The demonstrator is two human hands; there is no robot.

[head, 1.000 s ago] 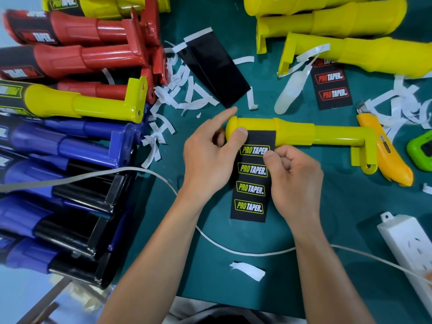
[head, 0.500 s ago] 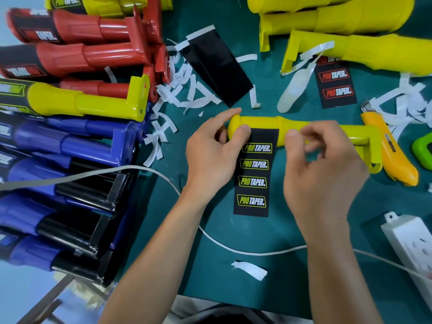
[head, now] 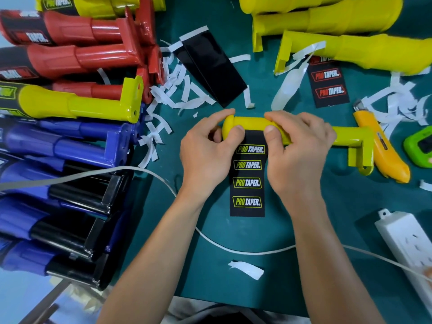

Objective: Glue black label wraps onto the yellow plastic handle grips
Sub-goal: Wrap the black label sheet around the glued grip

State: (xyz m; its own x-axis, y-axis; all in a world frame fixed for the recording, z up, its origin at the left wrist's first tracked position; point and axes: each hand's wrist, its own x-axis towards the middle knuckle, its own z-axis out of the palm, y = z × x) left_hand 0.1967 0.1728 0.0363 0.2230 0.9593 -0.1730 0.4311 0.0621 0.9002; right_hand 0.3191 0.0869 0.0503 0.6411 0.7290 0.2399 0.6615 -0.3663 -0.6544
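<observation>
Red handles [head: 77, 40] lie stacked at the far left corner of the desk [head: 327, 218], with blue handles [head: 58, 146] along its left edge. White paper scraps [head: 177, 90] litter the far middle. Toward the right edge an orange utility knife [head: 383, 148] lies near a green gadget [head: 420, 146], a white power strip [head: 406, 242] sits at the near right corner, and a white cable [head: 245, 252] crosses the near part.

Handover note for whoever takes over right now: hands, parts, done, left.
Left hand grips the rounded end of the yellow handle grip, thumb on the top edge of the black label wrap.
Right hand curls over the grip, thumb pressing the label.
Label: top edge on the grip, rest lying flat on the green mat, unwrapped.
Left to do: roll it round and press down; bare yellow grips wait top right.
</observation>
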